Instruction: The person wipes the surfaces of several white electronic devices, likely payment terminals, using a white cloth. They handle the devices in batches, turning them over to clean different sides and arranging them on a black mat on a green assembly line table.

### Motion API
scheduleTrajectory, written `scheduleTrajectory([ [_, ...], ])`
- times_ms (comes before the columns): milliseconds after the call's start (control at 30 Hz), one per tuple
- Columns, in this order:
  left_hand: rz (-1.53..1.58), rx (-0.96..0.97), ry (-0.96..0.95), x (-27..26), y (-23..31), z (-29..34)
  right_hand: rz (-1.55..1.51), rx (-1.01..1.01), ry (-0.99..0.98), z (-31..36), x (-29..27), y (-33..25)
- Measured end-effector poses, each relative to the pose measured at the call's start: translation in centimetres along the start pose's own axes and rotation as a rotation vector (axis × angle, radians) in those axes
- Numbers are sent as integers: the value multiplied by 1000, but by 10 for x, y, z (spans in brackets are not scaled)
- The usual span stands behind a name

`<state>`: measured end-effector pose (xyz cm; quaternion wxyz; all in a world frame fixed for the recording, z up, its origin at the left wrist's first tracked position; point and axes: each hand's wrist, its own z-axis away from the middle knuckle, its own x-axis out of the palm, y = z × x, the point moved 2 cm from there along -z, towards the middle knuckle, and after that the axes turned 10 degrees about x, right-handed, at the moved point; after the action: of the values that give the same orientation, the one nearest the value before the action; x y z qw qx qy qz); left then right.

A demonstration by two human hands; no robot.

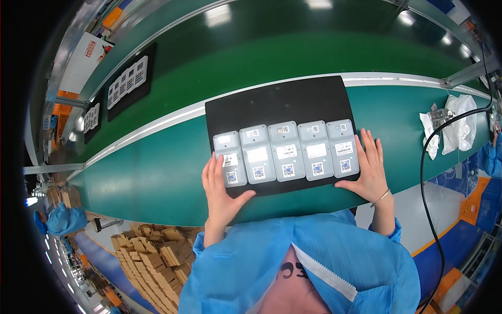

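Note:
Several grey handheld keypad terminals (282, 137) lie face down in a tight row on a black foam mat (277, 99). Their backs carry white labels and square codes. At the row's left end, my left hand (217, 201) rests with fingers stretched along the outermost device and the thumb spread away below it. My right hand (372, 175) flanks the right end, its fingers extended beside the last device and its thumb near that device's lower corner. Both hands are open, framing the row without lifting anything. The mat's far half shows bare black surface behind the devices.
The mat lies on a teal workbench (151, 175); beyond a pale rail runs a green conveyor belt (293, 47). Farther left, face-up keypad terminals (127, 82) sit on another black mat. White plastic bags (463, 125) and a black cable (424, 183) are at right. Cardboard boxes (151, 259) are stacked lower left.

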<state>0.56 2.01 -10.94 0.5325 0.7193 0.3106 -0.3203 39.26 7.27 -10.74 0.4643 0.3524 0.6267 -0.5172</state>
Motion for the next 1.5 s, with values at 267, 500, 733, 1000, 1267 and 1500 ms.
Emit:
scheduleTrajectory([
  [267,-209,-41,-66,-5,7,35,-161,5,111,36,10,-28],
  [500,-444,203,-158,1,36,21,-63,11,191,45,18,-42],
  [733,-503,177,-254,10,45,10,-16,9,198,39,19,-42],
  [1000,-504,150,-236,14,48,6,-11,36,163,31,16,-44],
  [1267,236,-199,136,-12,-18,60,-253,16,63,11,-2,-14],
  [1500,698,-125,346,-10,-29,62,6,97,86,-23,15,-17],
])
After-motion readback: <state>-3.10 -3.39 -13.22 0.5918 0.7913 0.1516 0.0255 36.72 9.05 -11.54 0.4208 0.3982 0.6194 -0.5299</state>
